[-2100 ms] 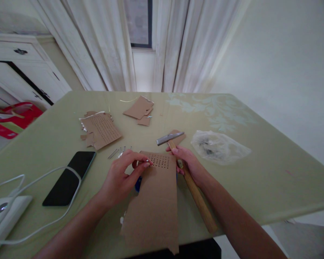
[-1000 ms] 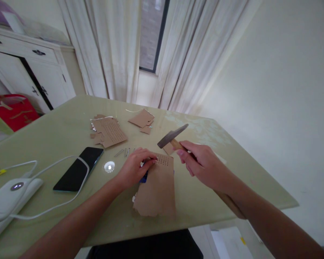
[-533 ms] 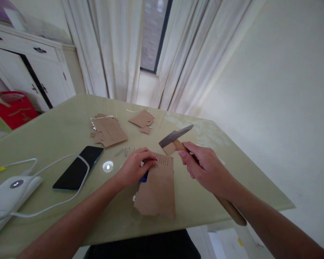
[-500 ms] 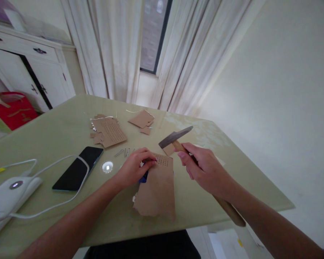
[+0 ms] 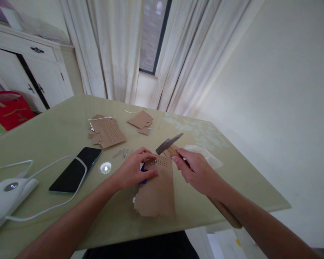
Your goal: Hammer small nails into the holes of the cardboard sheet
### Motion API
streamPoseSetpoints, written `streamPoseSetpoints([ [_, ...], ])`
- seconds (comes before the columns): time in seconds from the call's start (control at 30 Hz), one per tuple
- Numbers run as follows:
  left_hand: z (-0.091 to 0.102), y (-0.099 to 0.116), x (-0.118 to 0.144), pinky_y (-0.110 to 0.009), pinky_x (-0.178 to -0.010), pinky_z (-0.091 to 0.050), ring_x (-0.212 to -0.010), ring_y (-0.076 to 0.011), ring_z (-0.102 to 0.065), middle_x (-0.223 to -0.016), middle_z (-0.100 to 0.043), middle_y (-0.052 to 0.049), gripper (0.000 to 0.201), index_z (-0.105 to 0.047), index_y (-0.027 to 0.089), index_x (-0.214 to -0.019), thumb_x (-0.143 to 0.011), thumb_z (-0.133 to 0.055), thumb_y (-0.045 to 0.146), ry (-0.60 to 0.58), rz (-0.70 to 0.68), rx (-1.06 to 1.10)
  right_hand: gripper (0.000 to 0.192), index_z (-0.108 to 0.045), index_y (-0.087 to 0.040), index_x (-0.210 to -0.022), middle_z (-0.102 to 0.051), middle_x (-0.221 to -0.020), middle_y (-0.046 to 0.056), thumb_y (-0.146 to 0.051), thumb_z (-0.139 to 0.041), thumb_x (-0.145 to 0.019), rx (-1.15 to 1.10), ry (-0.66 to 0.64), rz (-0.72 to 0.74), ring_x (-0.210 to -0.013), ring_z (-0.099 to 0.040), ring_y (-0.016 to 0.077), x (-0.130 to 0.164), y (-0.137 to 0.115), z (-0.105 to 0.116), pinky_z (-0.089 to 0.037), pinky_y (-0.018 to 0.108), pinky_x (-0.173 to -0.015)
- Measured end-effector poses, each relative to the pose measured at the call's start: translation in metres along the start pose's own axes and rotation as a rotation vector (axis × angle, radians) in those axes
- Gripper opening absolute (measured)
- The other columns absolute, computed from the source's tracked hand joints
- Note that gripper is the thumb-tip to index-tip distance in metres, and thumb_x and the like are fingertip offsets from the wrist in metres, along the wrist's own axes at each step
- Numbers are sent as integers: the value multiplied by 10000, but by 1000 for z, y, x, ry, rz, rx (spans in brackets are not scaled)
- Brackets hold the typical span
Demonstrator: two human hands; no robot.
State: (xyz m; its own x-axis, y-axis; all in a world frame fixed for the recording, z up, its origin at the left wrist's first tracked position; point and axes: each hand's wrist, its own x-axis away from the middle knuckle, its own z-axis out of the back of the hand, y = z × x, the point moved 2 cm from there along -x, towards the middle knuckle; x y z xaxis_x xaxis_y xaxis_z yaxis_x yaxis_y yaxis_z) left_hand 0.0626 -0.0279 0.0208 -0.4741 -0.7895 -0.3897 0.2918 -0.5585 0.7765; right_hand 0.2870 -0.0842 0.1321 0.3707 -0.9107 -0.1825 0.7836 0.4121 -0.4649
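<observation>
My right hand [image 5: 196, 167] is closed round the wooden handle of a hammer [image 5: 169, 143]. Its metal head hangs over the far edge of a brown cardboard piece [image 5: 159, 196], close to my left fingertips. Rows of small dark holes run along the far end of that cardboard. My left hand [image 5: 136, 167] lies at its left side with thumb and fingers apart, and nothing shows held between them. Beneath the hand, a blue thing [image 5: 143, 174] is partly hidden, so its kind is unclear. Several nails [image 5: 124, 153] lie on the table beyond my left hand.
A punched cardboard piece [image 5: 108, 131] and another cardboard scrap [image 5: 140, 119] lie farther back. Left are a phone [image 5: 75, 169], a white cable [image 5: 45, 214], a white power strip [image 5: 13, 199] and a small shiny disc [image 5: 105, 167]. A clear plastic bag [image 5: 212, 158] lies right.
The hammer has come down and left, nearer the cardboard. My left thumb and fingers have parted from a pinch. The view has shifted slightly.
</observation>
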Motion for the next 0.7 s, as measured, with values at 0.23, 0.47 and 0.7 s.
streamPoseSetpoints([
  [0.23,-2,1,0,-366,-910,-561,-1030,-228,-673,-1195,-678,-77,330,-759,215,-1116,-883,-849,430,-2,5,-4,285,-564,-228,-872,-639,-750,20,-337,-501,-1127,40,-88,0,-692,-589,196,1,11,-26,-342,326,-685],
  [0.47,-5,-7,4,-486,-1125,-539,-1346,-321,-628,-1446,-622,-131,446,-724,250,-1287,-891,-830,423,56,28,-16,216,-637,-222,-928,-722,-841,57,-317,-548,-1100,8,-128,22,-770,-659,221,3,12,-30,-403,324,-712],
  [0.7,-11,-15,7,-399,-863,-653,-1181,-288,-698,-1374,-667,-137,585,-632,248,-1444,-932,-787,483,28,136,78,388,-642,-225,-896,-554,-596,-48,-566,-594,-1073,-650,102,-215,-417,-479,111,-13,45,-34,-349,246,-416],
])
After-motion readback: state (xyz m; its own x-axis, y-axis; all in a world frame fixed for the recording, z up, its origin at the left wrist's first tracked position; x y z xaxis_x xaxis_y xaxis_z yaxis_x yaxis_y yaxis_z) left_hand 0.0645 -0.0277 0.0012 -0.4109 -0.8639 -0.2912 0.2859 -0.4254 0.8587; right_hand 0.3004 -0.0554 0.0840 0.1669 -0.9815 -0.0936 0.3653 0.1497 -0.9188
